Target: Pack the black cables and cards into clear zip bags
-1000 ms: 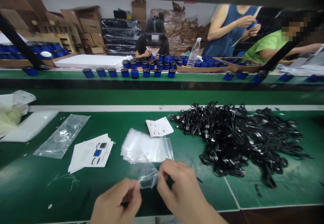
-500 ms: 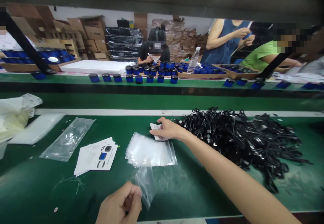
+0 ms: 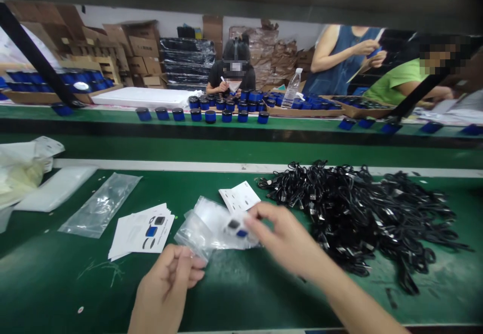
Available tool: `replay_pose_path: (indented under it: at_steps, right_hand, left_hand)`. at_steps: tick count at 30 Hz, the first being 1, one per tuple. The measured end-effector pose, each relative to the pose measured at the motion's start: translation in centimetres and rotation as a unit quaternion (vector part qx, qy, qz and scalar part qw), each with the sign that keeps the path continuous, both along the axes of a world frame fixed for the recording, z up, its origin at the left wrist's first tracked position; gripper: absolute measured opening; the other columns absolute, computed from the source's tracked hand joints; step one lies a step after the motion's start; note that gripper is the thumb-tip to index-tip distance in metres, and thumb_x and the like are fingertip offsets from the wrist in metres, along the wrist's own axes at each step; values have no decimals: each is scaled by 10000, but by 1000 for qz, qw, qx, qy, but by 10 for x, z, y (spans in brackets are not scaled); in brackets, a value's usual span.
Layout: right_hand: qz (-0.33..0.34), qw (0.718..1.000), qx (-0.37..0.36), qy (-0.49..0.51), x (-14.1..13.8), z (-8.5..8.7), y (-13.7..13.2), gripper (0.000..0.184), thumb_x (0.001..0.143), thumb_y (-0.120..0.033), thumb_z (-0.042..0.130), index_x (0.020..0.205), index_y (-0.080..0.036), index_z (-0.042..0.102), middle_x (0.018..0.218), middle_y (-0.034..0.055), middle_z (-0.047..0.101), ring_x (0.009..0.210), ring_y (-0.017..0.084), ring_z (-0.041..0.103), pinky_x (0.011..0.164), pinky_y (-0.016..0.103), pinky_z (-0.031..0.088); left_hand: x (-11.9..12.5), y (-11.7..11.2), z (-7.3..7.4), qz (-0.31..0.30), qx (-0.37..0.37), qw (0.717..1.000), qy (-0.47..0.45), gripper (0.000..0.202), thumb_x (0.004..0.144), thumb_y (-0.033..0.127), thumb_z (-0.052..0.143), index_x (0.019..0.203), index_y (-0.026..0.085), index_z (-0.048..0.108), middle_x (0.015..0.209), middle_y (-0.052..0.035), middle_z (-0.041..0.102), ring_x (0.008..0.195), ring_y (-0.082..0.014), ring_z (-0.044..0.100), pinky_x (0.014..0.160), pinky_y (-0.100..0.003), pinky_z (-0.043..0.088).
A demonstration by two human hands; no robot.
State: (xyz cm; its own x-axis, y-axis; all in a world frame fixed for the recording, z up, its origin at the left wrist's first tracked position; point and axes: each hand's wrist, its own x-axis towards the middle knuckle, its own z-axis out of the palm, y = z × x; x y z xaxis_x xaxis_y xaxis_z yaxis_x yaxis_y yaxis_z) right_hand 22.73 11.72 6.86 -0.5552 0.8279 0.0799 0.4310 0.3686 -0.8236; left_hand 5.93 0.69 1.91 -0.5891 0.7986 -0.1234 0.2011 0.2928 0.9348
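Observation:
My left hand (image 3: 169,278) pinches a small clear plastic bag (image 3: 194,233) by its near edge, in front of me. To its right, my right hand (image 3: 281,231) is closed on a small printed card (image 3: 237,226), blurred by motion, with dark and blue product pictures on it. Beneath and between both hands lies a fanned stack of clear plastic bags (image 3: 215,213), partly covered. Just behind it rests a small pile of folded white leaflets (image 3: 243,197). More printed cards (image 3: 141,231) are spread left of the bags.
A heap of black cables (image 3: 350,213) covers the right of the green table (image 3: 241,304). At left lie a flat clear bag (image 3: 101,205) and a white plastic packet (image 3: 56,188). Blue round items (image 3: 210,116) line the shelf beyond; several people work behind it.
My right hand has come back from the leaflet pile toward me and now holds a printed card. My left hand has raised its plastic bag up and left, over the stack.

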Motion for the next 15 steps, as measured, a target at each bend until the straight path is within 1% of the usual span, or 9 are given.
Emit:
replay_pose_path:
  at_steps: [2, 3, 6, 8, 9, 10, 12, 13, 15]
  right_hand:
    - [44, 997, 55, 45, 2, -8, -33, 191, 891, -196, 478, 715, -189, 552, 774, 8, 571, 736, 146, 551, 668, 264, 428]
    - [42, 993, 83, 68, 0, -15, -46, 185, 884, -182, 472, 722, -188, 561, 828, 31, 567, 807, 164, 558, 712, 281, 443]
    - [0, 989, 108, 105, -12, -41, -68, 179, 868, -171, 468, 773, -199, 617, 1038, 94, 530, 1023, 224, 529, 848, 355, 447]
    - [-49, 982, 92, 155, -22, -59, -78, 149, 852, -180, 489, 829, -220, 631, 1103, 103, 517, 1042, 233, 536, 852, 366, 457]
    - [-75, 976, 69, 193, -28, -67, -83, 127, 834, -186, 516, 894, -231, 619, 1110, 102, 528, 999, 224, 563, 831, 360, 473]
    - [-97, 967, 34, 235, -33, -74, -88, 184, 806, -198, 557, 983, -239, 588, 1111, 103, 548, 932, 212, 595, 788, 344, 496]
    - [-122, 941, -78, 306, -42, -87, -100, 434, 731, -242, 656, 1134, -235, 495, 1079, 107, 610, 771, 192, 642, 660, 302, 536]
    - [-122, 929, -145, 317, -45, -91, -104, 478, 712, -277, 682, 1144, -219, 488, 1002, 101, 656, 682, 186, 652, 583, 281, 540]
    - [-113, 920, -244, 286, -46, -95, -109, 325, 738, -353, 666, 1001, -184, 575, 763, 70, 705, 534, 182, 647, 450, 246, 508]
  left_hand:
    - [6, 4, 1, 13, 24, 1000, -11, 318, 825, 515, 443, 739, 221, 525, 697, -17, 718, 648, -200, 691, 634, -310, 553]
    - [8, 5, 1, 12, 30, 999, 2, 325, 835, 512, 432, 727, 220, 526, 663, -4, 701, 630, -194, 684, 611, -299, 546]
    - [12, 8, -1, 10, 60, 994, 94, 334, 844, 468, 420, 642, 222, 518, 525, 42, 597, 499, -148, 596, 500, -233, 476]
    - [13, 9, -1, 17, 73, 986, 147, 311, 826, 428, 431, 596, 228, 490, 479, 60, 522, 445, -122, 522, 444, -203, 420]
    - [13, 10, 0, 24, 77, 984, 159, 293, 815, 412, 439, 587, 230, 477, 479, 64, 503, 438, -115, 499, 431, -195, 403]
    - [13, 11, 1, 33, 79, 982, 166, 278, 811, 400, 441, 591, 233, 472, 482, 66, 489, 439, -112, 486, 426, -190, 393]
    - [13, 12, 3, 56, 83, 978, 181, 264, 825, 380, 426, 607, 236, 463, 491, 71, 467, 451, -108, 477, 439, -183, 386]
    - [14, 13, 4, 65, 85, 977, 185, 265, 835, 374, 419, 611, 237, 457, 487, 74, 458, 451, -107, 472, 445, -181, 383]
    - [14, 13, 4, 70, 84, 976, 189, 266, 845, 370, 419, 617, 239, 455, 468, 81, 453, 436, -104, 471, 447, -179, 380]
